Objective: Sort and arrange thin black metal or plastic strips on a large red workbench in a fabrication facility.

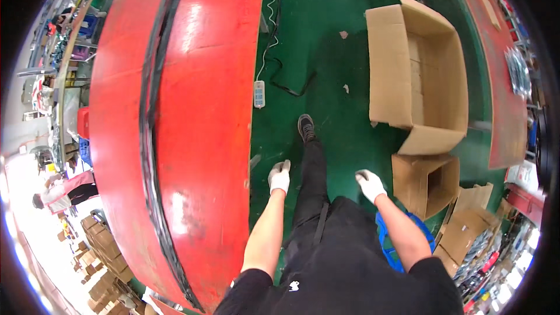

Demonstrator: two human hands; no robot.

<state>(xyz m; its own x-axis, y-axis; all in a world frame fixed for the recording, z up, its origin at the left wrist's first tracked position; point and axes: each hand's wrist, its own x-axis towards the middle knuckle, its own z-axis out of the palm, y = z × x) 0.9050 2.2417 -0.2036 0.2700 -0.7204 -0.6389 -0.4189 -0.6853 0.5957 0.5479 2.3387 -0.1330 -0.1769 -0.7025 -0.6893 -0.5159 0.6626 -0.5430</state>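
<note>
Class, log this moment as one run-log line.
left hand: gloved, empty | right hand: gloved, empty | beside: red table | ahead: open cardboard box

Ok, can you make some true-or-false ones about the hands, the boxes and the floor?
1. Both hands, the left hand and the right hand, wear white gloves. True.
2. The right hand grips a hammer. False: it holds nothing.
3. The large open brown cardboard box stands on a green floor. True.
4. The long curved table is blue. False: it is red.
5. A white power strip lies on the floor beside the red table. True.
</note>
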